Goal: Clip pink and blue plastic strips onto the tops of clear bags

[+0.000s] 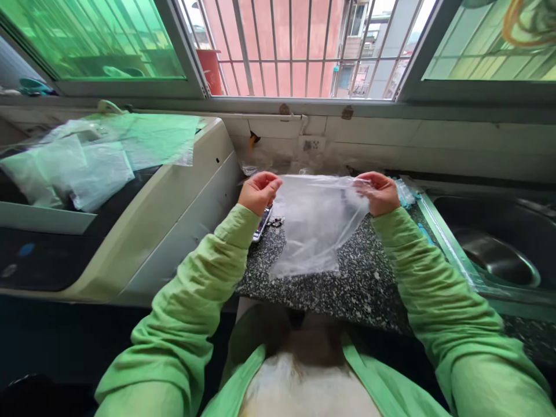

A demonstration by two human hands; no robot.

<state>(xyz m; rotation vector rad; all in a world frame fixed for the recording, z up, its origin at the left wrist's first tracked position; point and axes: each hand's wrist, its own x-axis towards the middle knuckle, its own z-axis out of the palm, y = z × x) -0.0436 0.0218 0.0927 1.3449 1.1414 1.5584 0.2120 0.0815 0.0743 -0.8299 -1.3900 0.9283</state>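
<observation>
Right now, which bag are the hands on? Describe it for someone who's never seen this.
Find the speckled countertop under the barred window. Above it, the left hand and right hand pinch the top corners of a clear plastic bag. Unlike the bags heaped leftward, it hangs spread open.

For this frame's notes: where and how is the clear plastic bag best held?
By its top edge, one corner in each hand, coming from the two sides. The clear plastic bag is limp and hangs down to the speckled counter, so only a taut upper rim keeps it spread. The left hand and right hand pinch it just there.
</observation>
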